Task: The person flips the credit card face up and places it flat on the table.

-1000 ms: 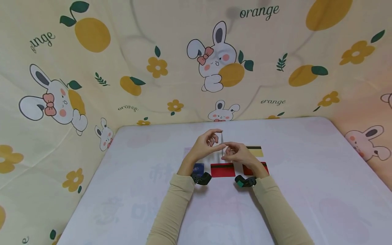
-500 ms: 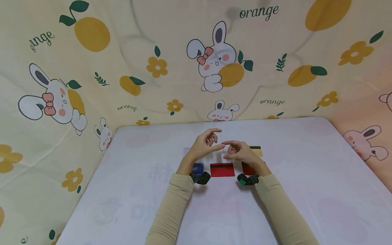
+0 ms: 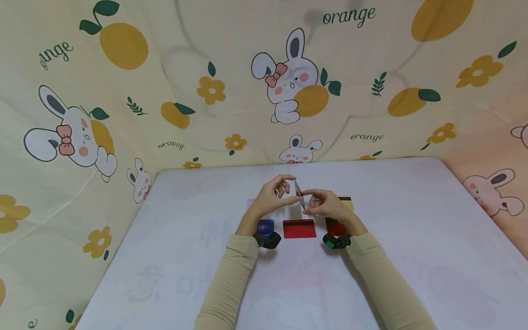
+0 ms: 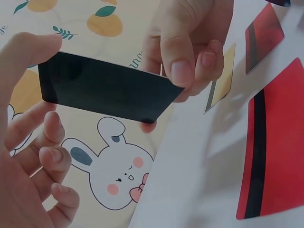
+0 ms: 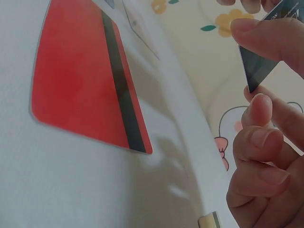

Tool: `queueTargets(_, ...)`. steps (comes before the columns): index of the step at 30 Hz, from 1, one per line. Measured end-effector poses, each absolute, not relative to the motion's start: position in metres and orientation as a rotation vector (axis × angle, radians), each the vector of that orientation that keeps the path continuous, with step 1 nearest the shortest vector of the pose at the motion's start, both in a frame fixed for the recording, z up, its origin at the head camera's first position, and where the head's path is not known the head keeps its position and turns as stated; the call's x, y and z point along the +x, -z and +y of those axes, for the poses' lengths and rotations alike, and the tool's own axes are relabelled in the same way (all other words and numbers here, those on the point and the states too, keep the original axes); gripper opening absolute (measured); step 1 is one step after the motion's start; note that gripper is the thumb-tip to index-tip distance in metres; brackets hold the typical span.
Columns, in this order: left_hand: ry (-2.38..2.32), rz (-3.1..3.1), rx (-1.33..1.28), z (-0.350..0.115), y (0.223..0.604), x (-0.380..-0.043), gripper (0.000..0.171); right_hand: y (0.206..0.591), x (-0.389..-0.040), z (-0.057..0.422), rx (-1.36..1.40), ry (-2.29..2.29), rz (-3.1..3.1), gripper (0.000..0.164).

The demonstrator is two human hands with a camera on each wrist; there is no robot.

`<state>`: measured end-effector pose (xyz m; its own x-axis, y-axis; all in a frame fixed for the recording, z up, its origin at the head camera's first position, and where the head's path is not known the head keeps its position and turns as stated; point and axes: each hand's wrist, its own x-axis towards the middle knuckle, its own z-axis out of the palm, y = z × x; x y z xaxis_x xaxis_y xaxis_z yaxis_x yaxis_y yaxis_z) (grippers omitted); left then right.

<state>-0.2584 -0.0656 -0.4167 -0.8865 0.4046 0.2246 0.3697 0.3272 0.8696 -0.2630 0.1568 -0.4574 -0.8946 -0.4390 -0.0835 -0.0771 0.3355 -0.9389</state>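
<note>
Turned from edge-on since the earlier frame, the dark card (image 4: 104, 85) is pinched by left hand (image 3: 270, 196) and right hand (image 3: 328, 205) (at its edges) above the tabletop (image 3: 189, 201), toward its far edge, where a slackened pinch could drop it near the central red card (image 3: 299, 232).

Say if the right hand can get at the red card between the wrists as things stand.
Likely yes: the red card lies uncovered near the right hand, though that hand pinches the dark card and would need freeing.
</note>
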Motion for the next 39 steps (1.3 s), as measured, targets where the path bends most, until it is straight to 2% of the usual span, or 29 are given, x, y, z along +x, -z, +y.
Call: queueTargets(39,-1.428,2.593,0.64,-0.081,0.431,-0.264,0.054,0.455,-0.268,0.169,-0.439,1.42,2.425,0.058)
